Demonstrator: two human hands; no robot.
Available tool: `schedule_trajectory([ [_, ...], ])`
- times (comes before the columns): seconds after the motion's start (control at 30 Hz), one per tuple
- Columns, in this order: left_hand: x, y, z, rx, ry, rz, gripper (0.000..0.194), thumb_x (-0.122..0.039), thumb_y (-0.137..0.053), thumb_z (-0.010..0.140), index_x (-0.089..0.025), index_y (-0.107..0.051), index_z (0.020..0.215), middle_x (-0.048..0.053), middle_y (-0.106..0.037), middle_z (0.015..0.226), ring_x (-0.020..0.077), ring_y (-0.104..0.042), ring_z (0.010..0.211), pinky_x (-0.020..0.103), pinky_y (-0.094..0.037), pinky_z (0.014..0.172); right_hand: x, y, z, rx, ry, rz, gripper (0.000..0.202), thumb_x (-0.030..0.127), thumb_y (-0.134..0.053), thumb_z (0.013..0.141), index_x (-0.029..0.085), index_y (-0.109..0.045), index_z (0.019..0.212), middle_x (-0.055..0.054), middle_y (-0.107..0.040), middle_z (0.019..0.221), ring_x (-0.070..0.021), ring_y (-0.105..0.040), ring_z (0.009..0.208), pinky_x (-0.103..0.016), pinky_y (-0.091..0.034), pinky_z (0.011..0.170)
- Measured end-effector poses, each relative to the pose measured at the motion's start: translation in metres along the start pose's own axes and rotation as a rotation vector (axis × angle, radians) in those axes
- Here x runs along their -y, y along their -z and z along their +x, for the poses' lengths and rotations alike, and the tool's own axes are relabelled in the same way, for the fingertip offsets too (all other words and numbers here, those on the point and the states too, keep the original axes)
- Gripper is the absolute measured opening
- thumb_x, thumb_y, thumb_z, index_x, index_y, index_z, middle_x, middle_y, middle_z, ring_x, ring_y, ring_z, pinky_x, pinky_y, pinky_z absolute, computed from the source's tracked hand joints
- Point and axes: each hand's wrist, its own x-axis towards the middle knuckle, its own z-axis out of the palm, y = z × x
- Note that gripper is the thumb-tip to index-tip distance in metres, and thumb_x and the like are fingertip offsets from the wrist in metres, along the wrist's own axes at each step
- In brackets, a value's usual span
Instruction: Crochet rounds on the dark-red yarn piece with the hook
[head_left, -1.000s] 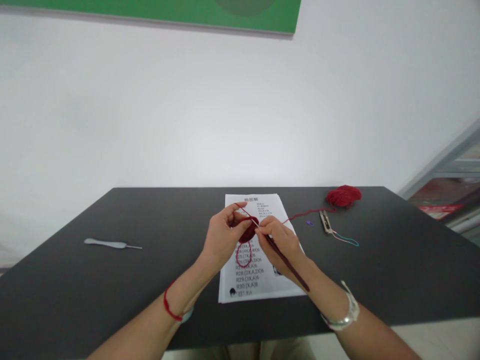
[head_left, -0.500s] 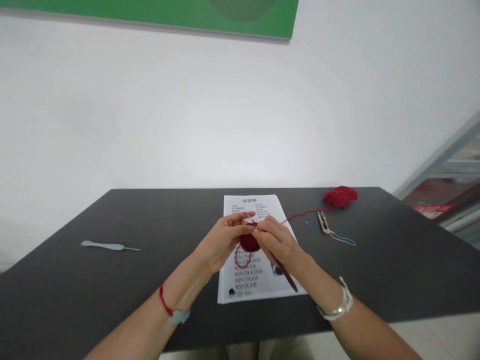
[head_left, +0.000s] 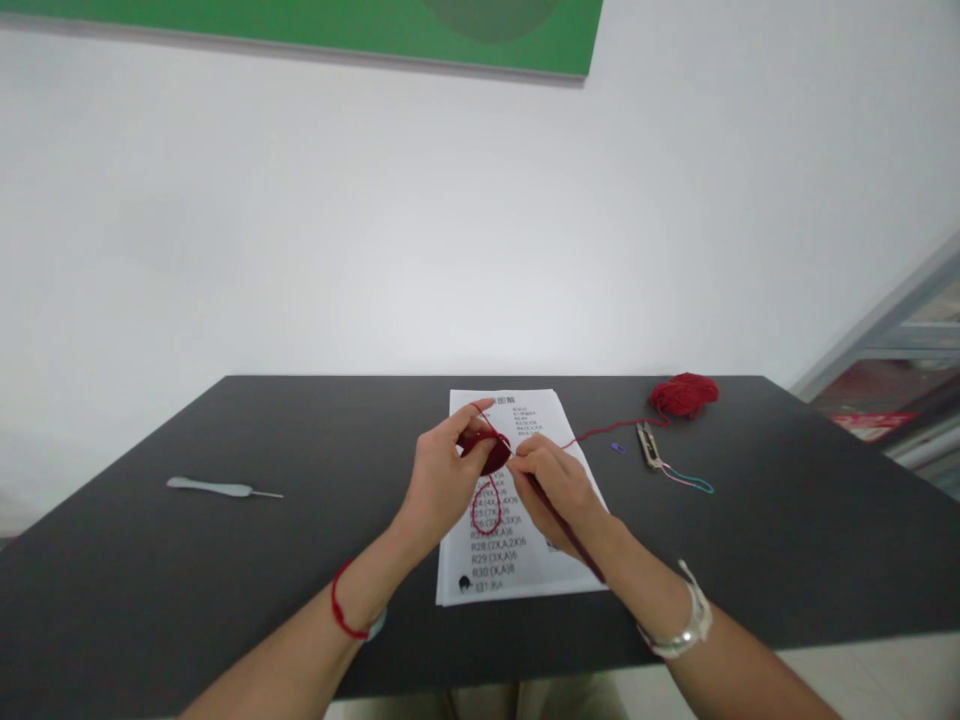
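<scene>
A small dark red crocheted piece (head_left: 493,456) is pinched in my left hand (head_left: 442,470), with a strand of yarn over the raised index finger. My right hand (head_left: 559,487) is closed round a crochet hook (head_left: 564,527) with a dark red handle, its metal tip at the piece's right edge. Below the piece hangs a loop of red yarn (head_left: 486,530). Both hands are above printed sheets of paper (head_left: 525,575). From my right hand the working yarn (head_left: 606,429) runs to a red yarn ball (head_left: 683,396) at the back right.
On the dark table (head_left: 315,580), a grey-handled hook (head_left: 223,488) lies at the left. To the right are a small purple clip (head_left: 617,448) and thread snips (head_left: 649,446) with a blue and pink cord. A white wall stands behind the table.
My left hand has turned and shifted slightly left and up, tilting the red piece. The hook's tip has come away to the piece's right edge, and its handle lies nearer my right wrist.
</scene>
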Motion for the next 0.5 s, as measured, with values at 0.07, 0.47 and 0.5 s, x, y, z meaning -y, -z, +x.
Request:
schedule_trajectory([
  [0.07, -0.003, 0.001, -0.001, 0.001, -0.043, 0.061, 0.038, -0.004, -0.054, 0.074, -0.013, -0.066, 0.109, -0.001, -0.067, 0.073, 0.0138, -0.061, 0.068, 0.028, -0.048, 0.074, 0.000, 0.000, 0.001, -0.074, -0.139, 0.111, 0.015, 0.010, -0.049, 0.089, 0.022, -0.048, 0.081, 0.001, -0.055, 0.073, -0.0118, -0.053, 0.061, -0.023, -0.044, 0.054],
  [0.47, 0.006, 0.001, -0.002, 0.030, -0.196, 0.197, 0.032, -0.002, -0.048, 0.077, -0.018, -0.065, 0.099, 0.002, -0.069, 0.088, 0.0153, -0.062, 0.076, 0.028, -0.047, 0.074, -0.009, 0.012, 0.003, 0.155, 0.074, 0.064, 0.024, 0.001, -0.045, 0.087, 0.022, -0.042, 0.075, -0.001, -0.051, 0.071, -0.0144, -0.047, 0.064, -0.027, -0.039, 0.057],
  [0.5, 0.006, 0.001, -0.003, 0.030, -0.204, 0.208, 0.033, -0.002, -0.048, 0.077, -0.019, -0.065, 0.100, 0.002, -0.069, 0.088, 0.0156, -0.062, 0.077, 0.028, -0.047, 0.074, -0.008, 0.012, 0.004, 0.126, 0.044, 0.090, 0.023, 0.003, -0.046, 0.088, 0.022, -0.043, 0.075, -0.001, -0.052, 0.072, -0.0137, -0.048, 0.064, -0.026, -0.040, 0.056],
])
